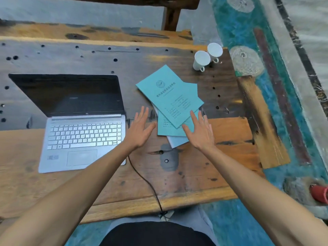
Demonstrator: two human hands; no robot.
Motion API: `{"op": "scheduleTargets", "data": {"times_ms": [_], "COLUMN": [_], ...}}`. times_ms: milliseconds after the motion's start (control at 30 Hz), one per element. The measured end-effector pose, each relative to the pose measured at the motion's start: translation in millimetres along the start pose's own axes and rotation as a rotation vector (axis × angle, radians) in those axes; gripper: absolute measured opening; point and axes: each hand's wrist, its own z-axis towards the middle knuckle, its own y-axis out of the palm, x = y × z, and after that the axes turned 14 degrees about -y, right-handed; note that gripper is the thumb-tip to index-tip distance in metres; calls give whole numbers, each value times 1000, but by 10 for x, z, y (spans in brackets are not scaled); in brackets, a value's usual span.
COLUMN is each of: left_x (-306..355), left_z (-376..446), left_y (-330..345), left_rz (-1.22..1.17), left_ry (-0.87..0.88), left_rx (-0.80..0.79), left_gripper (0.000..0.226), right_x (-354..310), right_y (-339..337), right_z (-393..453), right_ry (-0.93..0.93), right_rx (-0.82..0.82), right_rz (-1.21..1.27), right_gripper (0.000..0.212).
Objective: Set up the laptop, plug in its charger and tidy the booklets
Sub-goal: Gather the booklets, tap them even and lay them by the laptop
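Note:
A silver laptop (83,132) stands open on the wooden table, its screen dark. A dark charger cable (145,180) runs from the laptop's right side over the table's front edge. To the laptop's right, several teal booklets (170,96) lie fanned in a loose, crooked pile, with a grey booklet (177,141) sticking out underneath. My left hand (140,128) hovers open just left of the pile, fingers spread. At the pile's lower right corner is my right hand (199,132), open, its fingertips over the edge of the booklets.
Two white cups (206,56) stand upside down at the table's back right. The worn wooden table (221,157) has holes and dark knots. A teal patterned rug (248,41) covers the floor to the right, and a red object (318,193) lies near the right edge.

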Motion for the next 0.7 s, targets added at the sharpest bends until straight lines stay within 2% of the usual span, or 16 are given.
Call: {"op": "scheduleTargets", "data": {"times_ms": [100,200,333,433,467,567,700], "left_x": [190,345,512,571,572,517,434], "left_z": [190,374,680,934,1013,1294,1557], "left_y": [1,68,232,268,267,271,246], "left_rz": [-109,-224,-397,-560,-593,-645,-817], "left_ry": [-35,-142,-325,-466,-482,-459,-554], "left_rx": [85,163,139,102,102,80,124], "left_gripper": [71,72,76,80,75,39,31], "right_x": [211,435,736,930,969,1055,1173], "right_y": [-128,-219,-305,-314,-303,-243,-163], "right_z": [412,763,1188,1462,1533,1731,1893], "right_ry": [-32,-65,-54,-9,21,98,166], "right_rx": [-49,-95,-114,-95,-78,-69,-43], "right_rz": [79,172,249,362,410,482,502], "right_gripper": [71,72,75,68,64,51,43]}}
